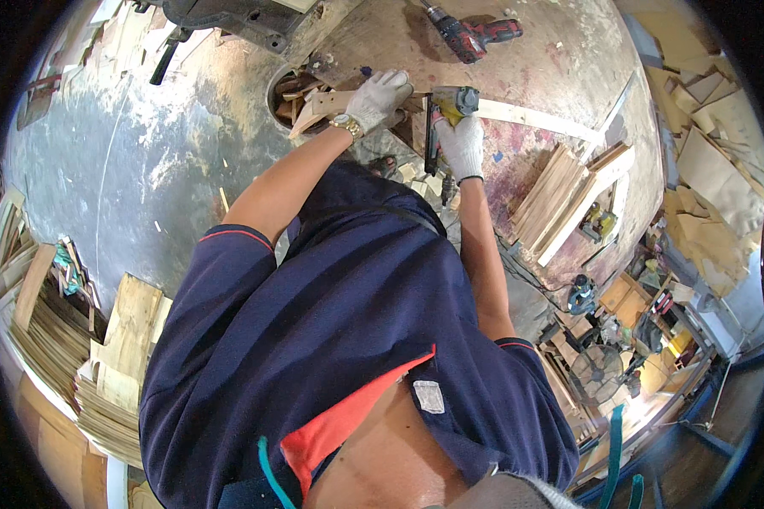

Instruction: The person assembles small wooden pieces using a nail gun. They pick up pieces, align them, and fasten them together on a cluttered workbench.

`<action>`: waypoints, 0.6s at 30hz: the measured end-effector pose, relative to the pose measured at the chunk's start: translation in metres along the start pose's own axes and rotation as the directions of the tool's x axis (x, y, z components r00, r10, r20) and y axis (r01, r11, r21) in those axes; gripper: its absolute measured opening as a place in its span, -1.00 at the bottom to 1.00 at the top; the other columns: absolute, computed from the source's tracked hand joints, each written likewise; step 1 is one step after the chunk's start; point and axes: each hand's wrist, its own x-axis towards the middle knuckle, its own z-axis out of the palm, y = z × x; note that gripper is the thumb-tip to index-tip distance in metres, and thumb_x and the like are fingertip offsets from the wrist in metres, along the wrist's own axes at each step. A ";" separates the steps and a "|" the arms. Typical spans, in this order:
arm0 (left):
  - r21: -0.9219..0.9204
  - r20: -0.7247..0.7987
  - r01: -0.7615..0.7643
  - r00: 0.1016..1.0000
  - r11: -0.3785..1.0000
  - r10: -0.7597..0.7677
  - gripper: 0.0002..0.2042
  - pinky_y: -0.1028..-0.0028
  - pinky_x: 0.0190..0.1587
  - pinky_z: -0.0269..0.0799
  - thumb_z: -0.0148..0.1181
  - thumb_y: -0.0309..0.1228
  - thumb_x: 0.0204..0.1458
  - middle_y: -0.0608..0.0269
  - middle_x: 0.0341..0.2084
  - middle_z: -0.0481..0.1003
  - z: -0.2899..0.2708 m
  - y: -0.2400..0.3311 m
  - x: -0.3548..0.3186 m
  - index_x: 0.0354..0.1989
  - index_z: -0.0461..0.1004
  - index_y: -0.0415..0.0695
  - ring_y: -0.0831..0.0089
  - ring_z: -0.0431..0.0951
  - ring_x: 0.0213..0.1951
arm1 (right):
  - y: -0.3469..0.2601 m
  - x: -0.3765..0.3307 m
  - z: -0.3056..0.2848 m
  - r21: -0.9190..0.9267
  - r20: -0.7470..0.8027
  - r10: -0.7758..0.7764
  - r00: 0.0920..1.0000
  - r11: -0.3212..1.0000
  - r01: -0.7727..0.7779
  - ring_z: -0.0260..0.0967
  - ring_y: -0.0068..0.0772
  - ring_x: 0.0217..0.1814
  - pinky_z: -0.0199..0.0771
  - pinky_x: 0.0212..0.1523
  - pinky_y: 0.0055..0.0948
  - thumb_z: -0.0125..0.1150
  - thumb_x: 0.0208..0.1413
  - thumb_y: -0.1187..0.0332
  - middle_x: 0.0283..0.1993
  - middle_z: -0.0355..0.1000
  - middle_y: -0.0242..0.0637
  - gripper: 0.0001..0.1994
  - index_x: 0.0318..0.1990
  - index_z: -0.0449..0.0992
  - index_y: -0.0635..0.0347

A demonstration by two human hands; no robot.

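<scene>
My left hand (pixel 380 100), in a white glove with a gold watch at the wrist, grips a pale wooden piece (pixel 324 105) at the near edge of the worktable. My gloved right hand (pixel 462 146) is closed round the handle of a yellow and black nail gun (pixel 458 100), whose long dark magazine points toward me. The gun stands just right of my left hand. From beside it a pale wooden strip (pixel 539 118) runs right across the table. My left fingertips and the gun's nose are partly hidden.
A red and black cordless drill (pixel 467 36) lies farther back on the table (pixel 560 68). Stacked wooden strips (pixel 556 199) and a second yellow tool (pixel 599 222) are at the right. Wood scraps (pixel 293 102) fill a container left of my hand. A dark machine (pixel 229 19) stands back left.
</scene>
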 end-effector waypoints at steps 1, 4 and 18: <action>-0.002 0.008 -0.004 1.000 1.000 0.004 -0.45 0.13 0.37 0.26 0.43 -0.24 -0.10 0.05 0.17 0.39 0.000 0.000 0.000 0.12 0.46 -0.09 0.01 0.33 0.33 | 0.001 0.001 -0.002 0.010 0.015 -0.007 1.000 1.000 0.007 0.57 0.26 -0.06 0.56 -0.08 0.02 0.35 0.11 0.11 -0.19 0.60 0.19 -0.54 0.00 0.55 0.31; 0.014 0.050 0.008 0.999 1.000 -0.008 -0.43 0.13 0.41 0.22 0.43 -0.23 -0.10 0.03 0.24 0.38 0.004 -0.003 0.002 0.15 0.45 -0.06 0.01 0.32 0.35 | -0.010 0.001 -0.010 -0.043 0.078 0.036 0.996 0.999 -0.033 0.56 0.28 -0.03 0.55 -0.06 0.03 0.36 0.11 0.13 -0.16 0.60 0.21 -0.55 0.01 0.55 0.31; 0.015 0.054 0.041 0.998 0.999 -0.042 -0.45 0.09 0.43 0.21 0.45 -0.25 -0.07 0.02 0.33 0.32 0.001 0.000 0.000 0.15 0.43 -0.01 -0.04 0.28 0.39 | -0.018 -0.011 -0.015 -0.078 0.060 -0.021 0.998 0.997 0.025 0.55 0.28 0.03 0.55 -0.01 -0.01 0.35 0.11 0.16 -0.09 0.59 0.21 -0.55 0.04 0.53 0.30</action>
